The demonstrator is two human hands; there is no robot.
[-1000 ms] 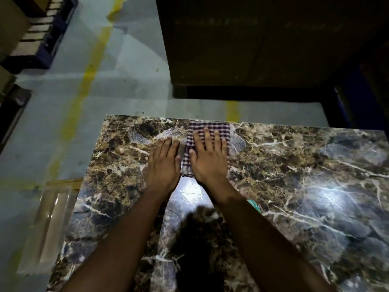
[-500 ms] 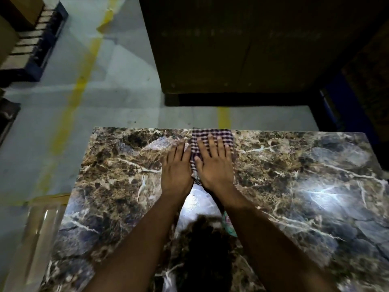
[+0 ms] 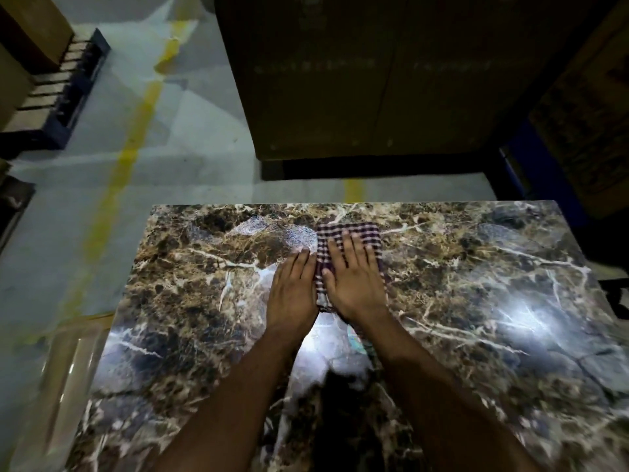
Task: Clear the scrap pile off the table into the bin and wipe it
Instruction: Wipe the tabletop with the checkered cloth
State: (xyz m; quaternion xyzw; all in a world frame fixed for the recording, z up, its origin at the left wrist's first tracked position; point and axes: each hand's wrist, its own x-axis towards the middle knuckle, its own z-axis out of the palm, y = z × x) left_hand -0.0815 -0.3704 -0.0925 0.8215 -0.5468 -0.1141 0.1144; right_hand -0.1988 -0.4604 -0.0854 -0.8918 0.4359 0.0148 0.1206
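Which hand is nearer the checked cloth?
Right. The right hand lies flat on top of the checked cloth, fingers spread, pressing it to the table. The left hand lies flat on the marble beside the cloth's left edge.

Dim, glare on table [image 3: 510,352] (perhaps overhead), blurred edges
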